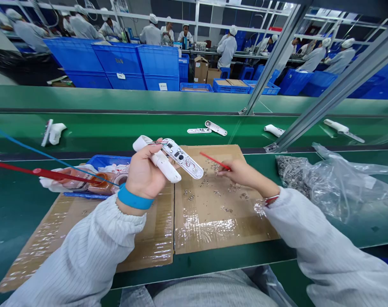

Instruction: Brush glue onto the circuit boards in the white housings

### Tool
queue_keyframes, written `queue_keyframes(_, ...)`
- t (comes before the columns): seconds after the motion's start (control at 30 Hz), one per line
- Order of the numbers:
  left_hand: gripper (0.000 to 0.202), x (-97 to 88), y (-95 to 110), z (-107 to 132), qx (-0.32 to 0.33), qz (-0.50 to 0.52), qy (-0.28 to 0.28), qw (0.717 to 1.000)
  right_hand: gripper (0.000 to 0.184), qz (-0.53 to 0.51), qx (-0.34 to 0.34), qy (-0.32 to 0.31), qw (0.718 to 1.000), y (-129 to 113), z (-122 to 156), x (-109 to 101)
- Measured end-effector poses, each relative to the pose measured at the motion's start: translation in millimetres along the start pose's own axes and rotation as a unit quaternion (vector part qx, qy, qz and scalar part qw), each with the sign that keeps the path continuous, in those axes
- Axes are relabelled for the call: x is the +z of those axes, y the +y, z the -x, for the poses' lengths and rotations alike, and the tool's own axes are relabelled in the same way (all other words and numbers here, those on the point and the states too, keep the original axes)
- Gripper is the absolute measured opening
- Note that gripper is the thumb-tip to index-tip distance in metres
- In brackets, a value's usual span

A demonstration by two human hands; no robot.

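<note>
Head view: left hand (142, 172) clamped around white plastic handle-shaped housing (160, 162) and flat white circuit plate (182, 158), above cardboard sheet (213, 213) near far edge of green tabletop (18, 204). Both look light, stiff; fine wires fragile, so grip housing body. Right hand (241, 172) pinches slim red rod (214, 161). Scattered small metal parts (206, 181) too small to identify; fingers hide part of housing.

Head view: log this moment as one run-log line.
left hand: grips white plastic housing and white circuit panel | right hand: pinches thin red stick | under them: small metal parts on cardboard sheet
</note>
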State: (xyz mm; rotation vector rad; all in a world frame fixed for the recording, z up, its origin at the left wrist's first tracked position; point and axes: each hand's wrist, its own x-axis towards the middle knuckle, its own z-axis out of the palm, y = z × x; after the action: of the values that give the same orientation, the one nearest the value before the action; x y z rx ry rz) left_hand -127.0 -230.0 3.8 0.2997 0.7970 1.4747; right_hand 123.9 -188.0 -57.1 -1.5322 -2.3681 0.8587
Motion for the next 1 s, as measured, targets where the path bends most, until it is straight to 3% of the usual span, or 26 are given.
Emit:
queue_keyframes(0.17, 0.025, 2.8, -27.8, -4.5, 0.004, 0.062, -0.063, 0.996, 0.024, -0.196, 0.017, 0.052, 0.979, -21.1, 21.5, -33.9)
queue_keyframes(0.3, 0.033, 13.8, -55.6, -10.0, 0.045, 0.108, -0.096, 0.989, 0.022, -0.323, -0.003, 0.004, 0.946, -53.3, 27.9, -31.4)
queue_keyframes(0.4, 0.037, 21.3, -69.3, -10.7, 0.076, 0.13, -0.118, 0.981, 0.016, -0.342, 0.0, -0.032, 0.939, -67.9, 25.5, -25.2)
queue_keyframes(0.6, 0.042, 29.4, -76.4, -5.2, 0.131, 0.128, -0.104, 0.977, 0.006, -0.312, 0.032, -0.021, 0.949, -76.7, 22.9, -22.7)
queue_keyframes(1.0, 0.046, 37.1, -81.8, -7.0, 0.175, 0.125, -0.076, 0.974, 0.012, -0.355, 0.056, -0.013, 0.933, -68.9, 10.9, -17.8)
